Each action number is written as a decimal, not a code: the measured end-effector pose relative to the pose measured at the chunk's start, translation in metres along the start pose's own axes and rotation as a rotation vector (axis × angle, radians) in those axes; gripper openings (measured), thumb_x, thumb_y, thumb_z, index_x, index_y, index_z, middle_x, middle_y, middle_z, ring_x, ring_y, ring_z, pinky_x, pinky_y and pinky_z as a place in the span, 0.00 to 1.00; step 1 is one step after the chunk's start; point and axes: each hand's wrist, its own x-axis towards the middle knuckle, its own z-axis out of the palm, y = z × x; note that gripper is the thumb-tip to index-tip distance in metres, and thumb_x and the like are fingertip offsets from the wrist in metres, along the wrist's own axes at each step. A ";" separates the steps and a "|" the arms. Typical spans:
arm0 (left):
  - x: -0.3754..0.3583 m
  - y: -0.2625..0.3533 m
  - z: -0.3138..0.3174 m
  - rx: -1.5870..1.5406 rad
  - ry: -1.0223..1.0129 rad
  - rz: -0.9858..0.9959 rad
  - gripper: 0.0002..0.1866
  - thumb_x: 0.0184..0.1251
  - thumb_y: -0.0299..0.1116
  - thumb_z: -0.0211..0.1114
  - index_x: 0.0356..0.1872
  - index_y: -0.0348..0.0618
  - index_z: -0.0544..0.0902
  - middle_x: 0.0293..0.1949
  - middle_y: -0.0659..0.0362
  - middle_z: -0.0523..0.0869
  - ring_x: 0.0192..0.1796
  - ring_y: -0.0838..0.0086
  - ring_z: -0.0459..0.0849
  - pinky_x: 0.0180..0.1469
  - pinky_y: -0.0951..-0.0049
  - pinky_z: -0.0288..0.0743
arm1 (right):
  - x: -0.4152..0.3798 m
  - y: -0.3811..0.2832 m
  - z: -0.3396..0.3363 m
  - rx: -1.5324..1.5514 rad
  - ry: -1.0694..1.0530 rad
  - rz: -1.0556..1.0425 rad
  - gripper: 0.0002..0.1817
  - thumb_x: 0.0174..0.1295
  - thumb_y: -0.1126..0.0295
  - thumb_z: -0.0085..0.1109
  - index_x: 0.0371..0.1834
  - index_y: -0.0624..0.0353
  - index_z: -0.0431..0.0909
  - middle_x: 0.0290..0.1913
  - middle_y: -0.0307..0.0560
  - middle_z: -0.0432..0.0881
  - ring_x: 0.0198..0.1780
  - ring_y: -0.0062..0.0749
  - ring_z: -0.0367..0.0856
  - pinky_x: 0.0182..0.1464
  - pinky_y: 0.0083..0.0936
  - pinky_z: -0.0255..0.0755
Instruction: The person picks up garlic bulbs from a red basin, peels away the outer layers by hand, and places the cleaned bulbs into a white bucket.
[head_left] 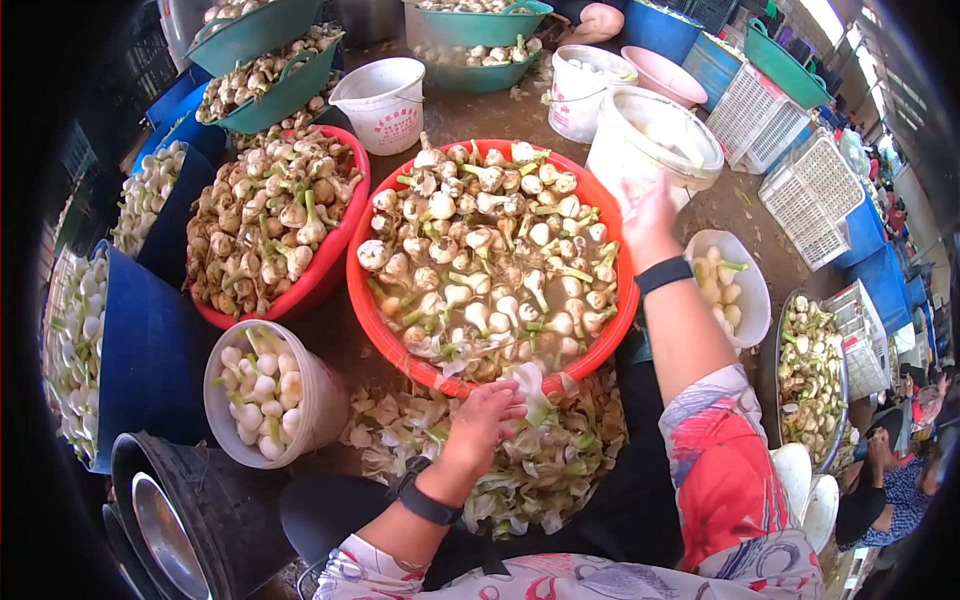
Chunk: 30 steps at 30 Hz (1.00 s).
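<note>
A large red basin point(625, 300) in front of me holds garlic bulbs point(470, 240) with short green stems in murky water. By its near rim, over a heap of pale peelings point(530, 480), is my left hand point(485, 420); its fingers are apart and nothing shows in them. A loose white peel point(535, 392) lies close to those fingertips. My right hand point(650, 212) reaches past the basin's right rim to the front of a white bucket point(605, 150). Glare and blur smear its fingers, so I cannot make out whether it holds anything.
A second red tub point(345, 240) heaped with garlic stands left. Nearer are a pail point(325, 395) of peeled bulbs and a black bucket point(225, 500). On the right are a white bowl point(755, 300) and plastic crates point(815, 195). Another person point(895, 510) sits far right.
</note>
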 end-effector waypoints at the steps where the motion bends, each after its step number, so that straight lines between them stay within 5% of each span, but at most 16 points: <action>1: 0.003 0.003 0.002 -0.011 -0.018 0.006 0.18 0.61 0.38 0.49 0.50 0.38 0.69 0.40 0.59 0.77 0.40 0.76 0.76 0.36 0.78 0.67 | 0.021 0.030 -0.018 -0.041 -0.070 0.001 0.16 0.59 0.61 0.45 0.33 0.65 0.70 0.32 0.52 0.76 0.31 0.37 0.75 0.37 0.29 0.71; 2: 0.006 0.003 0.001 -0.018 -0.018 0.009 0.18 0.61 0.38 0.49 0.50 0.38 0.69 0.40 0.59 0.77 0.40 0.76 0.76 0.36 0.78 0.67 | 0.031 0.059 -0.052 -0.352 -0.589 -0.065 0.09 0.51 0.70 0.47 0.16 0.59 0.72 0.20 0.52 0.76 0.23 0.38 0.75 0.26 0.27 0.69; 3: 0.010 0.002 0.001 -0.006 -0.032 -0.001 0.18 0.61 0.38 0.49 0.49 0.38 0.69 0.40 0.59 0.77 0.40 0.76 0.76 0.36 0.78 0.68 | 0.023 0.094 -0.055 -1.255 -0.521 -0.180 0.09 0.46 0.71 0.48 0.12 0.58 0.73 0.21 0.56 0.77 0.24 0.41 0.77 0.28 0.29 0.70; 4: 0.014 0.000 0.001 0.004 -0.044 -0.015 0.17 0.61 0.38 0.49 0.48 0.38 0.69 0.40 0.58 0.77 0.39 0.76 0.77 0.36 0.79 0.68 | 0.029 0.136 -0.079 -1.289 -0.484 0.076 0.09 0.47 0.68 0.48 0.19 0.59 0.77 0.28 0.57 0.78 0.31 0.42 0.79 0.33 0.31 0.71; 6: 0.017 -0.001 0.000 0.011 -0.040 -0.029 0.17 0.62 0.38 0.49 0.48 0.38 0.70 0.39 0.58 0.77 0.39 0.76 0.77 0.36 0.80 0.68 | -0.018 0.142 -0.072 -2.105 -0.736 -0.055 0.12 0.48 0.67 0.47 0.26 0.61 0.80 0.34 0.56 0.79 0.38 0.44 0.79 0.38 0.33 0.72; 8: 0.020 -0.005 -0.002 0.052 -0.095 -0.023 0.17 0.61 0.37 0.49 0.47 0.37 0.70 0.38 0.59 0.78 0.38 0.77 0.77 0.35 0.81 0.68 | -0.027 0.168 -0.089 -2.221 -0.882 0.092 0.15 0.52 0.67 0.43 0.34 0.61 0.79 0.37 0.57 0.78 0.40 0.48 0.78 0.42 0.37 0.71; 10: 0.023 -0.002 -0.003 0.038 -0.064 -0.040 0.16 0.61 0.37 0.49 0.47 0.37 0.70 0.37 0.59 0.78 0.38 0.77 0.77 0.34 0.81 0.68 | -0.046 0.191 -0.102 -2.081 -0.546 0.125 0.14 0.51 0.68 0.44 0.31 0.62 0.79 0.39 0.58 0.78 0.42 0.47 0.77 0.43 0.38 0.70; 12: 0.026 0.004 -0.004 0.016 -0.029 -0.055 0.16 0.61 0.37 0.49 0.46 0.37 0.70 0.36 0.59 0.78 0.37 0.78 0.77 0.34 0.81 0.68 | -0.055 0.182 -0.086 -2.072 -0.524 0.197 0.15 0.52 0.67 0.43 0.33 0.64 0.78 0.40 0.58 0.77 0.44 0.47 0.76 0.44 0.38 0.70; 14: 0.030 0.014 -0.005 -0.001 0.047 -0.017 0.16 0.62 0.36 0.49 0.47 0.39 0.69 0.34 0.59 0.79 0.35 0.78 0.77 0.34 0.81 0.68 | -0.067 0.173 -0.076 -1.857 -0.544 0.026 0.16 0.57 0.66 0.42 0.43 0.62 0.73 0.44 0.57 0.75 0.44 0.49 0.74 0.43 0.34 0.69; 16: 0.035 0.017 -0.009 -0.140 0.097 0.018 0.17 0.62 0.37 0.49 0.50 0.42 0.68 0.33 0.57 0.80 0.34 0.75 0.78 0.31 0.80 0.69 | -0.106 0.145 -0.065 -1.633 -0.682 -0.549 0.14 0.57 0.66 0.42 0.40 0.62 0.72 0.43 0.58 0.74 0.41 0.50 0.74 0.42 0.36 0.69; 18: 0.032 0.027 -0.013 -0.629 -0.079 0.048 0.20 0.62 0.40 0.51 0.52 0.40 0.66 0.35 0.55 0.80 0.30 0.72 0.79 0.29 0.79 0.69 | -0.166 0.092 -0.028 -1.389 -0.698 -0.436 0.11 0.55 0.69 0.44 0.38 0.61 0.72 0.42 0.59 0.74 0.39 0.49 0.74 0.42 0.34 0.70; 20: 0.030 0.027 -0.016 -0.611 -0.124 0.067 0.21 0.63 0.42 0.50 0.52 0.41 0.65 0.36 0.53 0.80 0.31 0.70 0.79 0.28 0.79 0.69 | -0.188 0.083 -0.032 -1.268 -0.727 -0.352 0.10 0.52 0.74 0.48 0.38 0.60 0.74 0.41 0.57 0.75 0.40 0.49 0.74 0.40 0.33 0.70; 22: 0.023 0.028 -0.013 -0.594 -0.191 0.083 0.22 0.63 0.44 0.49 0.53 0.41 0.65 0.38 0.51 0.80 0.33 0.68 0.80 0.28 0.79 0.69 | -0.203 0.068 -0.033 -1.143 -0.714 -0.584 0.12 0.49 0.77 0.51 0.38 0.58 0.75 0.39 0.51 0.76 0.39 0.48 0.75 0.40 0.34 0.70; 23: 0.015 0.031 -0.013 -0.575 -0.286 0.063 0.22 0.64 0.46 0.47 0.53 0.41 0.65 0.38 0.50 0.80 0.34 0.68 0.80 0.29 0.78 0.70 | -0.210 0.059 -0.030 -1.090 -0.681 -0.537 0.15 0.46 0.78 0.54 0.40 0.58 0.76 0.38 0.48 0.77 0.38 0.48 0.75 0.40 0.35 0.70; 27: 0.000 0.028 -0.017 -0.503 -0.447 0.110 0.24 0.64 0.49 0.46 0.53 0.42 0.65 0.37 0.51 0.80 0.35 0.68 0.80 0.30 0.78 0.70 | -0.215 0.038 -0.034 -1.210 -0.822 -0.796 0.15 0.48 0.77 0.52 0.41 0.58 0.76 0.36 0.49 0.77 0.37 0.45 0.75 0.37 0.32 0.70; 30: -0.009 0.027 -0.019 -0.467 -0.493 0.175 0.25 0.64 0.46 0.48 0.56 0.41 0.63 0.39 0.51 0.79 0.37 0.69 0.80 0.32 0.79 0.72 | -0.236 0.023 -0.024 -1.196 -0.676 -0.681 0.14 0.50 0.75 0.52 0.42 0.57 0.76 0.32 0.50 0.77 0.34 0.44 0.76 0.35 0.30 0.70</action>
